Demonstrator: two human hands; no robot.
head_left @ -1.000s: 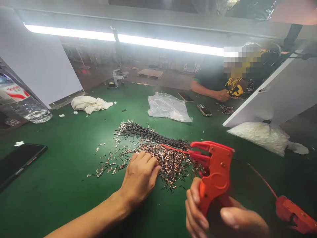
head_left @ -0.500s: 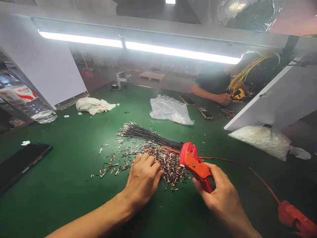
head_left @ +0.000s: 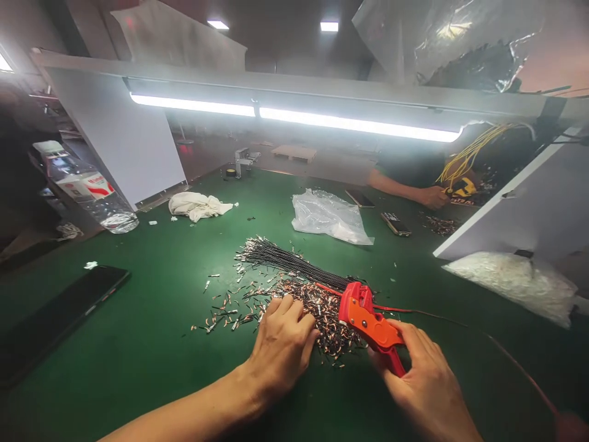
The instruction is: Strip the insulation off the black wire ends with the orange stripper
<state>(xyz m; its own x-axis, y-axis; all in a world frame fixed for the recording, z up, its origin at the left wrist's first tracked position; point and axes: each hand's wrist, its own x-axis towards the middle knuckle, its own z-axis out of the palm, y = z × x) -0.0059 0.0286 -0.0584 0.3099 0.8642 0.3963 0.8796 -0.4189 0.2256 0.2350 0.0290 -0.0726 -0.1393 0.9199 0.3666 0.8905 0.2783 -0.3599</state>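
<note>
My right hand (head_left: 426, 374) grips the handles of a red and orange wire stripper (head_left: 370, 322), its head pointing up and left. Fingers curled, my left hand (head_left: 285, 344) rests at the near left edge of a pile of black and copper wire offcuts (head_left: 329, 313); anything in its fingertips is hidden. Behind the pile lies a bundle of black wires (head_left: 294, 264), with pale metal ends at the left. The stripper's head covers the bundle's right end. A thin red wire (head_left: 396, 309) runs behind the stripper toward the right.
A dark phone (head_left: 69, 319) lies at left on the green table (head_left: 165, 368). Farther back are a white cloth (head_left: 197, 207), a clear plastic bag (head_left: 329, 215) and a bottle (head_left: 89, 187). A co-worker's hand (head_left: 435, 196) is at back right, near a filled bag (head_left: 515, 282).
The camera view has tilted up and turned slightly left, so everything sits lower and farther right. Both hands keep nearly the same pose, with the stripper still in my right hand.
</note>
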